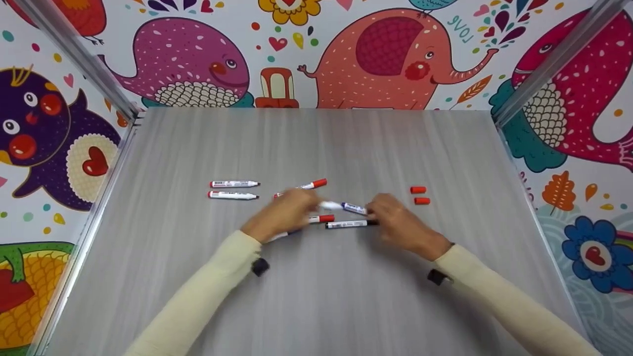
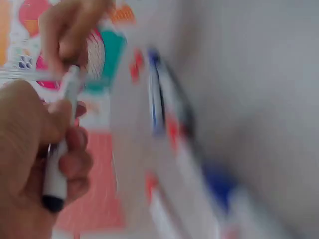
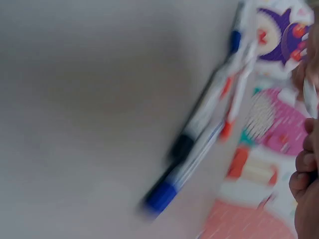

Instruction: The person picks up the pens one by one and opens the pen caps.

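In the head view my left hand [image 1: 289, 212] grips a white marker [image 1: 330, 204], its bare end pointing toward my right hand [image 1: 400, 225]. The left wrist view shows the same marker [image 2: 57, 169] with a dark rear end, fingers wrapped round the barrel. My right hand's fingers are curled round a small dark piece [image 3: 313, 176], apparently a black cap, mostly hidden. Beneath the hands lie a blue marker [image 1: 354, 208], a black-capped marker [image 1: 348, 224] and red-capped markers [image 1: 319, 183]. Blur hides detail.
Two uncapped red markers [image 1: 233, 196] lie side by side at the left. Two loose red caps [image 1: 418, 190] lie to the right. Another marker [image 1: 284, 235] is partly under my left hand. Printed walls [image 1: 376, 59] border the grey table [image 1: 316, 296].
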A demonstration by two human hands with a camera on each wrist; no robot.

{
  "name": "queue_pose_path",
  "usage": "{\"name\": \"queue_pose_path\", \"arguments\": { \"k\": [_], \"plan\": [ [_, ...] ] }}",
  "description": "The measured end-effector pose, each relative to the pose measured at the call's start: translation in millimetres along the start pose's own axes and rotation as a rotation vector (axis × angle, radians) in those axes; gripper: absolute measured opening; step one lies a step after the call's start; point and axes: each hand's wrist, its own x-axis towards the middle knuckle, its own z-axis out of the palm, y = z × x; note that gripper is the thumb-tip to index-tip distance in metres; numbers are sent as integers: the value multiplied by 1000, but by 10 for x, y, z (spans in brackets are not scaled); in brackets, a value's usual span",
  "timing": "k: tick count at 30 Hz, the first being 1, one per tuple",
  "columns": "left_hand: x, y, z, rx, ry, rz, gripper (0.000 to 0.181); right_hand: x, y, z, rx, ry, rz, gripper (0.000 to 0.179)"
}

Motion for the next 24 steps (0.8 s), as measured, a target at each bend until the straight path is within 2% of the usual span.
{"name": "queue_pose_path", "arguments": {
  "k": [2, 4, 5, 8, 11, 17, 21, 24],
  "plan": [
    [-132, -119, -109, 32, 52, -47, 31, -125, 84, -96, 25, 71, 56, 32],
    [-246, -220, -200, 4, 92, -92, 30, -197, 151, -195, 51, 137, 103, 32],
    [-285, -255, -234, 2, 100, -92, 28, -213, 177, -234, 63, 154, 119, 30],
    [-355, -293, -295, -40, 97, -113, 27, -218, 231, -306, 109, 159, 169, 28],
    [-380, -292, -314, -41, 113, -133, 29, -214, 251, -322, 142, 150, 194, 28],
    [-442, -320, -329, 2, 172, -172, 30, -264, 266, -313, 196, 183, 218, 38],
    [-507, -360, -336, -23, 208, -197, 29, -278, 298, -320, 202, 182, 234, 38],
    [-552, -395, -331, -26, 251, -190, 27, -275, 326, -334, 192, 182, 231, 38]
  ]
}}
